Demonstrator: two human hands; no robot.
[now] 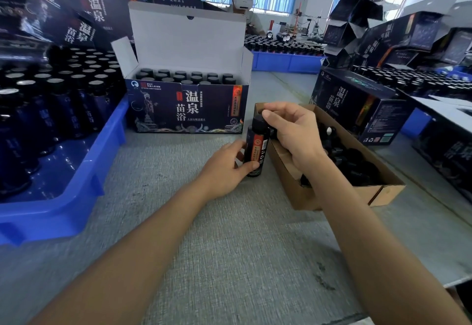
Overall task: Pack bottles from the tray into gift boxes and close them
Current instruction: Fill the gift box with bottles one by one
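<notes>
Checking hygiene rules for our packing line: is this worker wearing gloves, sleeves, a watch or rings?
No. The left grip and right grip are ungloved hands with no rings showing. Both forearms are bare to the frame's edge: no sleeve, watch or bracelet in view.

Bottle (257, 146), upright on bench (204, 235), just right of open gift box (189, 107): left grip (224, 169) holds body, right grip (293, 133) pinches cap.

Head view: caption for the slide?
Left hand grips a bottle, right hand pinches its cap, by the open gift box.
</notes>
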